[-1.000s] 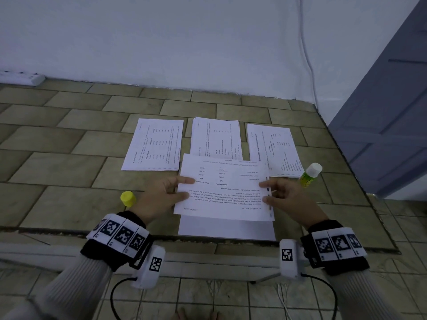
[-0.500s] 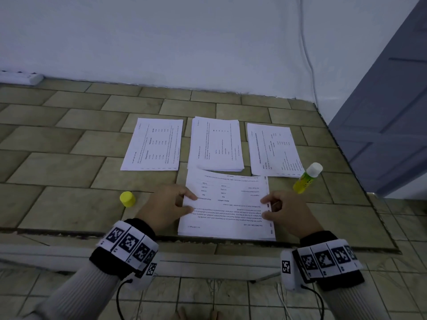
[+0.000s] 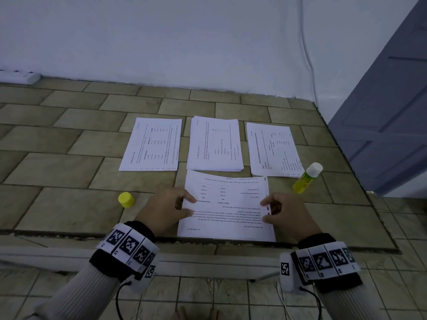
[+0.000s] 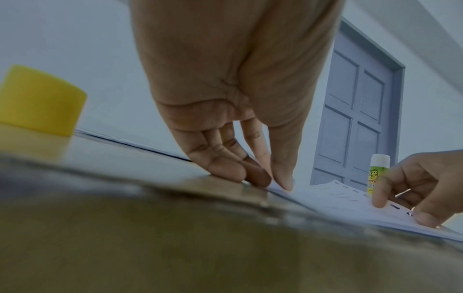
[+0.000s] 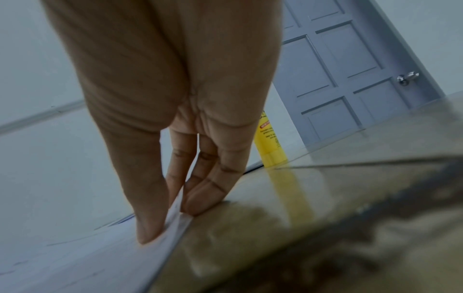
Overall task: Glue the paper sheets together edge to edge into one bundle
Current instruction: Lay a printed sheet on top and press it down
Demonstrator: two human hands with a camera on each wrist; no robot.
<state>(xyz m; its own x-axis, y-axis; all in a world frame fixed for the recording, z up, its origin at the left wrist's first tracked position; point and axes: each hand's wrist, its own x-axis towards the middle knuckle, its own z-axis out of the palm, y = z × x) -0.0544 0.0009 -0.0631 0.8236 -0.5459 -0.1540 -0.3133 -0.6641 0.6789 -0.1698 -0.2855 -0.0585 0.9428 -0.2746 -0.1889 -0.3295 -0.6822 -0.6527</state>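
1. We see a tan tiled tabletop [image 3: 69, 167] that runs back to a plain white wall [image 3: 184, 42].
2. A blue-grey panelled door [image 3: 388, 112] stands at the right; the right wrist view shows its metal knob [image 5: 408, 77].
3. A white power strip [image 3: 18, 76] lies at the far left, where tabletop and wall meet, and a thin cable [image 3: 307, 54] runs down the wall near the door.
4. Past the near edge of the tabletop we see a tiled floor [image 3: 208, 294].
5. Three paper stacks lie in a row at mid-tabletop: left stack [image 3: 151, 144], middle stack [image 3: 215, 144], right stack [image 3: 273, 150].
6. The bundle [image 3: 227, 206] lies flat just near of the middle stack, close to the near edge.
7. Our left hand [image 3: 166, 206] pinches the bundle's left edge, thumb on top, fingers [image 4: 225, 168] curled at the edge.
8. Our right hand [image 3: 285, 210] pinches the right edge the same way, thumb [image 5: 150, 228] pressing down on the paper.
9. A yellow cap [image 3: 126, 199] stands left of the left hand.
10. An uncapped glue stick [image 3: 307, 177] stands tilted, right of the bundle.
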